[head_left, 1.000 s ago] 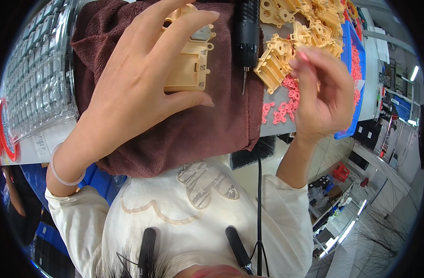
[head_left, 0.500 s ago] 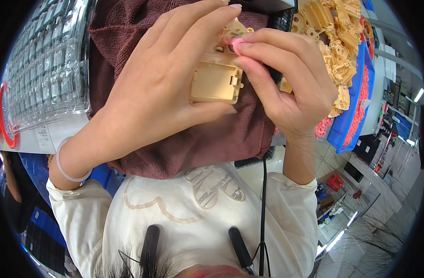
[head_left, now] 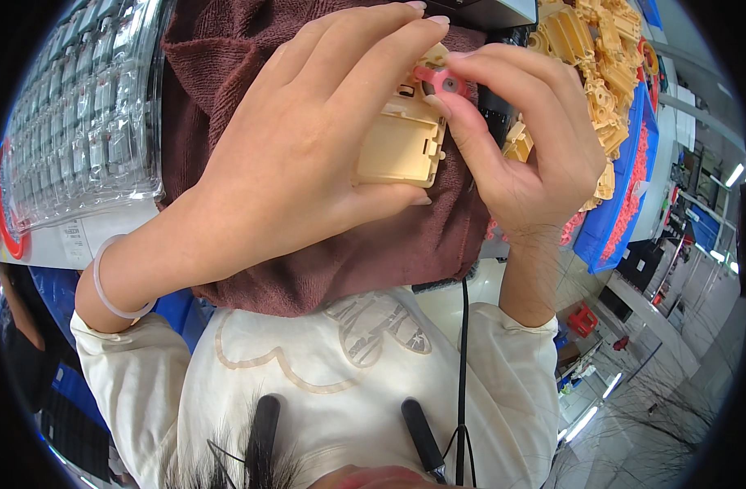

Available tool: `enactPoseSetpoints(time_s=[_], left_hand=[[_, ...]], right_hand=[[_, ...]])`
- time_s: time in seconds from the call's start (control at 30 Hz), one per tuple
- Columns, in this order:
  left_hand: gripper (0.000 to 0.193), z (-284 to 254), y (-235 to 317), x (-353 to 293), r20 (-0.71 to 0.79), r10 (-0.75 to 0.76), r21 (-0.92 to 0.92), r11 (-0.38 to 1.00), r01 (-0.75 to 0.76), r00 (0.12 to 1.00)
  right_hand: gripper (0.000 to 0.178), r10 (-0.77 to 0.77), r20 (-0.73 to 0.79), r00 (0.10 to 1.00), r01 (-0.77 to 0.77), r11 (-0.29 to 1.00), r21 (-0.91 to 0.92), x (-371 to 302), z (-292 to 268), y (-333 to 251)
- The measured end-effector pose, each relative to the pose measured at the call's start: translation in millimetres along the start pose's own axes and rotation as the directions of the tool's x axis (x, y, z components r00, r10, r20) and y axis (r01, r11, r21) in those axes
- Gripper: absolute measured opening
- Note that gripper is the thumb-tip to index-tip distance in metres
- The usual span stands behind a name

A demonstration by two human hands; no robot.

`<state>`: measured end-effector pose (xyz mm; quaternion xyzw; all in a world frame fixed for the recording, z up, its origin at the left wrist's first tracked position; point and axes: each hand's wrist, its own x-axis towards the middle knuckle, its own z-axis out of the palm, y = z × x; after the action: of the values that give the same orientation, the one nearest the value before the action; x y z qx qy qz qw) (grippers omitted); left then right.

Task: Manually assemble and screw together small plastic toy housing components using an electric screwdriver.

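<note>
A cream plastic housing (head_left: 400, 149) with a shallow rectangular recess is gripped by my left hand (head_left: 308, 122), thumb along its near edge and fingers over its far side. Between the thumb and forefinger of my right hand (head_left: 532, 134) is a small pink plastic part (head_left: 443, 82) with a round end. It lies against the housing's upper right portion, beside a small slot. Whether the pink part is seated there I cannot tell. The housing's far left side is hidden under my left hand.
Beneath my hands spreads a brown cloth (head_left: 373, 261). Clear trays of grey parts (head_left: 88, 122) stand at the left. Cream housings (head_left: 605, 106) are heaped at the right, beside a blue bin (head_left: 595, 244) of pink parts (head_left: 630, 196). A black cable (head_left: 464, 367) hangs in front of me.
Both hands and the housing have shifted slightly to the right. The pink part has turned, so its round end now shows, and my right forefinger and thumb are farther apart around it.
</note>
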<state>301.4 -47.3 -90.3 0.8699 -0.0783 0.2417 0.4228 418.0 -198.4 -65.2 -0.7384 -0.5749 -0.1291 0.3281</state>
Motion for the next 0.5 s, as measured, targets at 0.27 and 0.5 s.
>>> enactPoseSetpoints(time_s=[0.27,0.5], left_hand=[[0.075,1,-13,-3,-0.015,-0.014,-0.079,0.997,0.013,1.000],[0.072,-5,-10,1,0.106,-0.078,-0.007,0.997,0.079,0.991]], right_hand=[[0.021,0.013,0.079,0.997,-0.016,0.999,0.028,2,0,5],[0.020,0.040,0.212,0.976,-0.079,0.981,0.178,7,-6,16]])
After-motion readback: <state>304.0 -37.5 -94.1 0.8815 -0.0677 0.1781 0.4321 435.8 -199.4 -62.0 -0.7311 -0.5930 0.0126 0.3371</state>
